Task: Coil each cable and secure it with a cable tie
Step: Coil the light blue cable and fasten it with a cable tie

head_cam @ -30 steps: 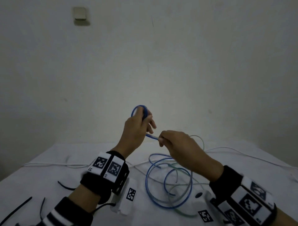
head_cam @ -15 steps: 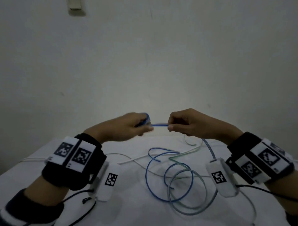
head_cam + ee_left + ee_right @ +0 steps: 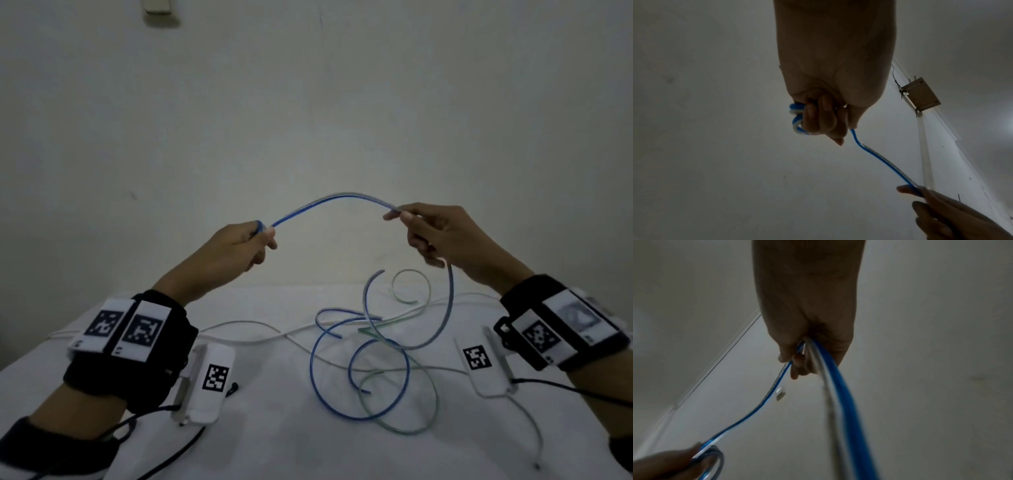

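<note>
A blue-and-white cable (image 3: pixel 329 202) arcs in the air between my two raised hands. My left hand (image 3: pixel 246 246) grips a small coil of it; the coil's loops (image 3: pixel 796 119) stick out beside the curled fingers (image 3: pixel 818 116). My right hand (image 3: pixel 431 233) pinches the cable (image 3: pixel 768 395) further along, about a forearm's length to the right. From that hand the cable drops (image 3: pixel 445 308) to loose blue loops (image 3: pixel 359 377) on the white table (image 3: pixel 274 428). A green cable (image 3: pixel 397 401) lies tangled with those loops.
A thin white cable (image 3: pixel 246 325) runs across the table behind the loops. Black leads (image 3: pixel 178 448) trail from the wrist cameras at the front left and right. A plain wall stands close behind the table, with a small switch plate (image 3: pixel 157 10) high up.
My hands have moved apart and risen. The short blue piece between them has grown into a long arc as cable slid through the right hand. The table loops shifted.
</note>
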